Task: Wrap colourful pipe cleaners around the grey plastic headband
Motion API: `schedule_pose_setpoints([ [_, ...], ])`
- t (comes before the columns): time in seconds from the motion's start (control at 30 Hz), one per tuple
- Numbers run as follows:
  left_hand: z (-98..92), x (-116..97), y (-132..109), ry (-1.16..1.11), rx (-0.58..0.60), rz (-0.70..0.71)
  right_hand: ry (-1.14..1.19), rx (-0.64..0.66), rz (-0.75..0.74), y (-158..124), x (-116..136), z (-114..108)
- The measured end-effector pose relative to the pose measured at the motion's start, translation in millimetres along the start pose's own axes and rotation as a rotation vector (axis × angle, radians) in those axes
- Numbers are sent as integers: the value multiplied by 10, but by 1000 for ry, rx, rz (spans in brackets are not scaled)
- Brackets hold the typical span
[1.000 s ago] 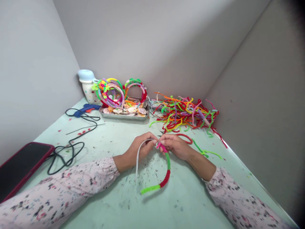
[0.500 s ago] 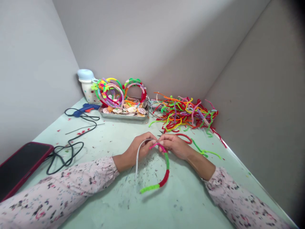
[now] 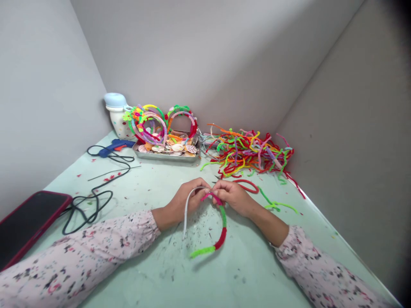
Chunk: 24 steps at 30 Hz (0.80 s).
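Between my two hands is a curved headband (image 3: 222, 220), its right side wrapped in green, red and pink fuzzy pipe cleaner and its left side bare and pale grey. My left hand (image 3: 184, 202) is closed, pinching the bare band near the top of the arch. Close beside it, the fingers of my right hand (image 3: 233, 197) are closed around the pink wrapped part. A loose pink pipe cleaner end (image 3: 206, 196) sticks out by my left fingertips. Red-handled scissors (image 3: 248, 186) lie just behind my right hand, partly hidden by it.
A metal tray (image 3: 167, 158) of seashells carries several finished colourful headbands (image 3: 150, 126). Right of it lies a tangled pile of pipe cleaners (image 3: 247, 149). A blue glue gun (image 3: 117, 145), its black cord, a white cup (image 3: 120, 119) and a phone (image 3: 32, 222) are on the left; green pipe cleaners (image 3: 278, 205) lie right.
My right hand has shifted slightly left along the band, and the wrapped end has swung a little. My left hand stays nearly in place.
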<state>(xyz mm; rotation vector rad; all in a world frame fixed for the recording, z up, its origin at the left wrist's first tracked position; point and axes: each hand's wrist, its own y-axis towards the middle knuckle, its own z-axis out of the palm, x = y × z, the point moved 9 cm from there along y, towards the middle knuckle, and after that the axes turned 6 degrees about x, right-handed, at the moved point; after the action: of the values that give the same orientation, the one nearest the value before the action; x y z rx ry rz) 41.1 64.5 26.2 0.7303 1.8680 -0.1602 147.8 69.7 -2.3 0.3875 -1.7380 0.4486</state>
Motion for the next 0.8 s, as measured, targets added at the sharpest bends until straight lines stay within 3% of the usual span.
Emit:
schedule_pose_setpoints([
  [0.4,-19,21,10,23,-7,-21,-256,-138,-89,-37,68,-55],
  [0.53,-56,-15,13,104,-40,32,-366,-180,-107,-45,81,-75],
  [0.8,-118,-64,5,180,-136,75,-322,-136,-127,-47,122,-52],
])
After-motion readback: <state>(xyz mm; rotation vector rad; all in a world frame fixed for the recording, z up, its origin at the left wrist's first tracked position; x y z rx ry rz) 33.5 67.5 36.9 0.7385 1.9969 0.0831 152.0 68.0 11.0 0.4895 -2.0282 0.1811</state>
